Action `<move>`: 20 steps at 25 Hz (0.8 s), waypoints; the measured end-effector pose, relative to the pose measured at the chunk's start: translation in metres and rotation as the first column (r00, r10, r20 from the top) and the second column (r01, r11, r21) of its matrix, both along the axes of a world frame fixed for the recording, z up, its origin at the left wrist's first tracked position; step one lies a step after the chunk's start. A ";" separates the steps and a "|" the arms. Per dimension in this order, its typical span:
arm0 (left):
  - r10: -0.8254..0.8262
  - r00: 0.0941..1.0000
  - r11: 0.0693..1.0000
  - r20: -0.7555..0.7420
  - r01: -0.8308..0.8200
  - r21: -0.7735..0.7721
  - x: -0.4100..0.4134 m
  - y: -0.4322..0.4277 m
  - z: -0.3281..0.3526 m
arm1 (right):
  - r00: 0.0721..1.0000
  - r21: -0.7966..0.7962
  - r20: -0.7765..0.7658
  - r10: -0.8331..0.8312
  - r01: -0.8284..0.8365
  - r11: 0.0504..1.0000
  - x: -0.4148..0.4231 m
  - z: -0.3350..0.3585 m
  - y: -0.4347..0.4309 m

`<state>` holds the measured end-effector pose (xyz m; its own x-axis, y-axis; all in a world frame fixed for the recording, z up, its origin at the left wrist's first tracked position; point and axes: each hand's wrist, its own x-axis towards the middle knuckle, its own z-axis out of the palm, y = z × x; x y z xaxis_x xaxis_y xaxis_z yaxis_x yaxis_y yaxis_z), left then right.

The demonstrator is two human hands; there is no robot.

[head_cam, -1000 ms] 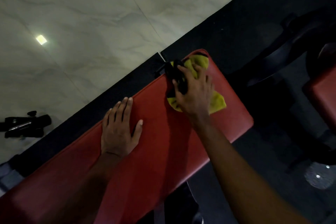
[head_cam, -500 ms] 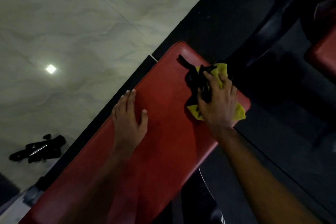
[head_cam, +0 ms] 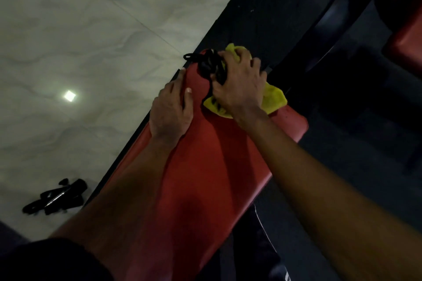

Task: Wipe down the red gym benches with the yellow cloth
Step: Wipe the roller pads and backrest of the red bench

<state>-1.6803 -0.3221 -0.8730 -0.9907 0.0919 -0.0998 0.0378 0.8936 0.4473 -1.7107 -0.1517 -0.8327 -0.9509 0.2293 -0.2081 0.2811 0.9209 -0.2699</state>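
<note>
Pressing the crumpled yellow microfibre cloth (head_cam: 275, 98) onto the far end of the long red padded vinyl gym bench (head_cam: 205, 166), the right hand (head_cam: 239, 84) has its fingers (head_cam: 245, 57) curled over the cloth and over a tangled black cord or strap (head_cam: 210, 65) bunched with it; what the cord belongs to is not clear.

Change: half a second ago the cloth sat at the right edge of the bench end; now it lies at the far tip, beside the top corner; the left hand (head_cam: 170, 109), earlier flat and spread mid-pad, has slid up to just beside the right hand, fingers close together and flat along the left edge, holding nothing, bracing.

Reading: the stroke seems to have reached the end of this pad; the near stretch under the forearms shows no sign either way of having been wiped; judged mid-task.

Count: one cloth; one cord; two hands; one bench under the hands, plus a red padded piece (head_cam: 406, 41) at the upper right edge, probably a second bench, so at least one more is likely left to wipe; one black object (head_cam: 57, 198) lying on the pale marble-look floor (head_cam: 80, 41), well apart from the bench; two bright light reflections on that floor.
</note>
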 end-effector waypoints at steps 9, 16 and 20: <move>0.015 0.999 0.998 0.045 -0.012 -0.056 -0.002 -0.001 -0.001 | 0.998 -0.175 0.036 0.051 -0.044 0.984 -0.008 0.001 0.027; 0.014 0.999 0.998 0.052 -0.011 -0.069 -0.001 0.005 0.002 | 0.994 -0.130 0.099 -0.035 0.048 0.990 -0.004 -0.006 0.053; 0.030 0.999 0.996 0.040 -0.026 -0.084 0.001 0.005 -0.001 | 0.988 -0.304 0.123 0.089 -0.048 0.951 -0.029 -0.009 0.062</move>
<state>-1.6794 -0.3173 -0.8738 -0.9877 0.0540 -0.1470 -0.0046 0.9283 0.3717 -1.7395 -0.0896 -0.8415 -0.9209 0.0720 -0.3831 0.2724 0.8219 -0.5002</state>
